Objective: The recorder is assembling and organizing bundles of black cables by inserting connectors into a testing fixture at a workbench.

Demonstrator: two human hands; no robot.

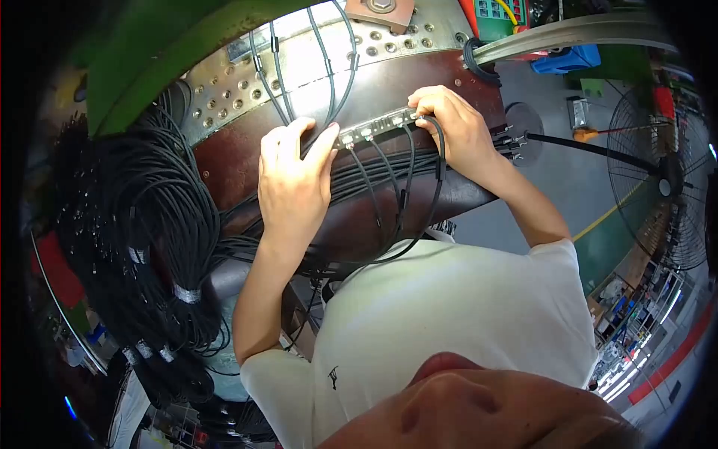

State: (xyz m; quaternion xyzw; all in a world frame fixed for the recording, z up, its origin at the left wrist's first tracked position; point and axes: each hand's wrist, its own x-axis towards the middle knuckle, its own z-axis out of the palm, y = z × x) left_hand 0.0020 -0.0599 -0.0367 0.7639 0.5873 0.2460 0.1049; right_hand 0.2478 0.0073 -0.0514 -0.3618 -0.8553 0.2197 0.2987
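Note:
A narrow metal strip (385, 124) with a row of small fittings lies across the bench edge, between my hands. Several black cables run from it, some toward me and others away over the bench. My left hand (292, 172) is closed at the strip's left end, thumb against it, its other fingertips partly hidden. At the right end, my right hand (462, 136) pinches around the end of a black cable (440, 153); the fingers hide the exact contact. This cable loops down toward my shirt. Below the strip, a bundle of black cables (351, 178) lies along the dark curved edge.
Thick coils of black cable (161, 202) hang at the left. Beyond the strip is a perforated metal plate (217, 101) under a bright light. A green machine part (157, 60) overhangs the upper left. A caged fan (651, 172) stands at the right, beside the grey floor.

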